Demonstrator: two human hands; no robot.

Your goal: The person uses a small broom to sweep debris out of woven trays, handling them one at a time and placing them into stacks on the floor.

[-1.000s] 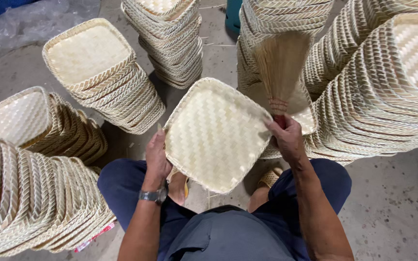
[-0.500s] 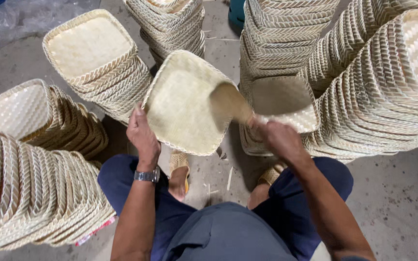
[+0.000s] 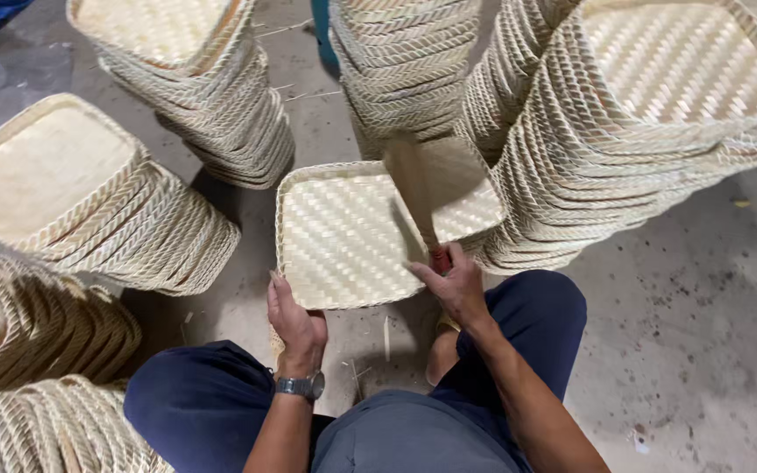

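A square woven bamboo tray [image 3: 343, 236] lies open side up in front of my knees. My left hand [image 3: 295, 320], with a wristwatch, grips the tray's near left corner. My right hand [image 3: 453, 280] holds a flat brush [image 3: 413, 188] by its red handle; the pale blade rests over the tray's inside, pointing away from me. The tray's far right edge leans on a stack of trays.
Tall stacks of the same woven trays ring me: a leaning stack [image 3: 659, 123] at right, one [image 3: 405, 61] straight ahead, one [image 3: 194, 79] at upper left, one [image 3: 72, 201] at left, more [image 3: 19, 385] at lower left. Bare concrete floor [image 3: 703, 333] shows at right.
The tray was turned over from bottom up to open side up and lowered toward my knees. My right hand brought the brush down onto its inside.
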